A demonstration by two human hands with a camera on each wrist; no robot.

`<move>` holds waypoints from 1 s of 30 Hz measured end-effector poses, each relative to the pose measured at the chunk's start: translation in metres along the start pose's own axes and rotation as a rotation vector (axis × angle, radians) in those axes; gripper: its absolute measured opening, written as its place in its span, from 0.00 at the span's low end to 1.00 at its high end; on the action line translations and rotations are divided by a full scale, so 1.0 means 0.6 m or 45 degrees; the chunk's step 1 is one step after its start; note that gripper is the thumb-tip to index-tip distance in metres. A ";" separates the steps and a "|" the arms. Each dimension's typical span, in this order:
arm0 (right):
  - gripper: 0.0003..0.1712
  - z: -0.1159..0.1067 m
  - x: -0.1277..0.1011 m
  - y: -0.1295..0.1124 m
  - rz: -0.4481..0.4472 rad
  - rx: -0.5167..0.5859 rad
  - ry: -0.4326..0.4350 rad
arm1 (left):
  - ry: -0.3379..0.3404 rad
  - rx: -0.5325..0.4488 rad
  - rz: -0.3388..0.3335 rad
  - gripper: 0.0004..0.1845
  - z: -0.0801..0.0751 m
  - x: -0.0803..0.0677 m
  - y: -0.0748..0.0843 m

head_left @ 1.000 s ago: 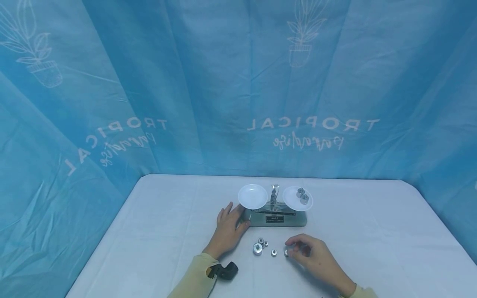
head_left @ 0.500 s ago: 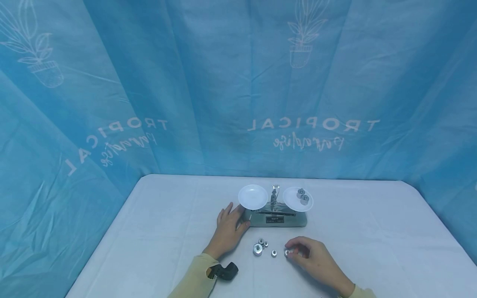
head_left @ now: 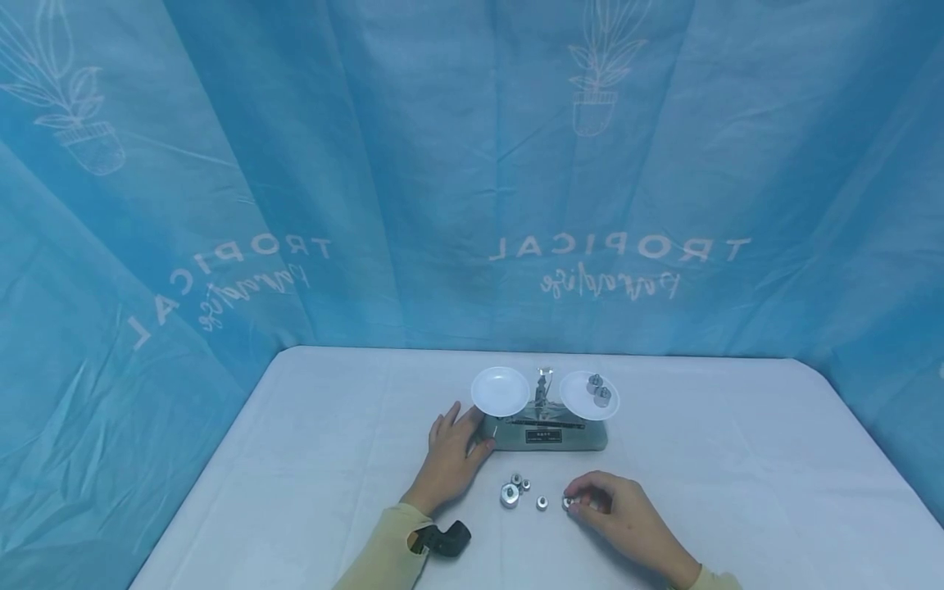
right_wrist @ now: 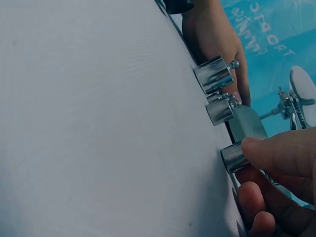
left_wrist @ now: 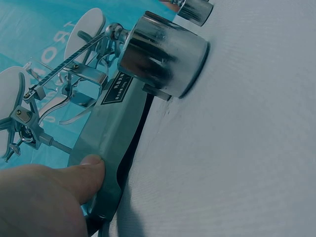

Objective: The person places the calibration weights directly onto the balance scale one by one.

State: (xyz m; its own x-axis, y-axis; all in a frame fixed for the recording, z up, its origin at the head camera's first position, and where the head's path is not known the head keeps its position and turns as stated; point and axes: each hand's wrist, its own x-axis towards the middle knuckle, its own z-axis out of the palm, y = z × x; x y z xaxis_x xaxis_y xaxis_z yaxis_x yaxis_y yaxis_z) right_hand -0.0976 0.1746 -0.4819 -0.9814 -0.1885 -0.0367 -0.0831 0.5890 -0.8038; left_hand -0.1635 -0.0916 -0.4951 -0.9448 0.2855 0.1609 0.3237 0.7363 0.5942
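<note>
A grey balance scale (head_left: 547, 433) stands mid-table with two white pans. Its left pan (head_left: 500, 390) holds nothing; its right pan (head_left: 583, 401) carries two silver weights (head_left: 599, 390). My left hand (head_left: 452, 453) rests against the left end of the scale's base (left_wrist: 114, 132), thumb (left_wrist: 74, 177) pressed on it, fingers relaxed. In front of the scale my right hand (head_left: 584, 502) pinches a small silver weight (head_left: 567, 501) that stands on the cloth; the right wrist view shows a fingertip (right_wrist: 274, 150) over this weight (right_wrist: 232, 157). Loose weights lie between the hands: a large one (head_left: 509, 495) and three small ones (head_left: 542, 502).
A white cloth covers the table (head_left: 332, 459), which runs wide to both sides of the scale. A blue printed curtain (head_left: 413, 180) closes in the back and both sides. A black strap (head_left: 442, 537) sits at my left wrist.
My right hand has sunk a little and its fingers have closed down onto the small weight. The left hand and the scale have stayed put.
</note>
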 end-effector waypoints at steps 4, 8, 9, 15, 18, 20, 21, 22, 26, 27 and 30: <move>0.07 0.002 0.000 0.001 0.021 -0.006 0.006 | -0.001 0.004 -0.005 0.32 0.000 0.000 -0.001; 0.07 0.002 -0.001 0.001 0.017 0.003 0.005 | 0.000 0.002 -0.010 0.32 0.000 0.000 -0.001; 0.06 0.002 -0.001 0.001 0.014 0.007 0.006 | 0.000 0.003 -0.009 0.32 0.000 0.000 -0.001; 0.06 0.003 -0.001 0.001 -0.013 0.016 0.023 | 0.004 -0.001 0.004 0.32 0.001 0.000 -0.002; 0.06 0.004 -0.002 0.003 -0.027 0.020 0.031 | 0.004 0.004 0.004 0.32 0.002 0.001 -0.003; 0.06 0.004 -0.002 0.003 -0.030 0.022 0.035 | 0.002 0.007 0.001 0.32 0.003 0.000 -0.003; 0.06 0.004 -0.002 0.004 -0.032 0.021 0.035 | 0.004 0.007 0.003 0.32 0.003 0.000 -0.003; 0.06 0.004 -0.002 0.004 -0.031 0.019 0.036 | 0.008 0.006 0.007 0.32 0.003 -0.001 -0.003; 0.06 0.003 -0.003 0.004 -0.030 0.023 0.035 | 0.013 0.000 0.014 0.32 0.003 -0.001 -0.003; 0.06 0.003 -0.003 0.004 -0.032 0.026 0.034 | 0.016 0.001 0.017 0.32 0.003 -0.001 -0.003; 0.05 0.002 -0.003 0.004 -0.045 0.036 0.034 | 0.017 0.003 0.017 0.32 0.003 0.000 -0.003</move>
State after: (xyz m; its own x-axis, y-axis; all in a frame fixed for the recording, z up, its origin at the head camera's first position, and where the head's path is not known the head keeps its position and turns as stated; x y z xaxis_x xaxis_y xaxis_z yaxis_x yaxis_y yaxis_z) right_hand -0.0956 0.1757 -0.4846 -0.9822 -0.1877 0.0074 -0.1131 0.5597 -0.8209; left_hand -0.1639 -0.0922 -0.4976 -0.9410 0.2872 0.1790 0.3362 0.7339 0.5902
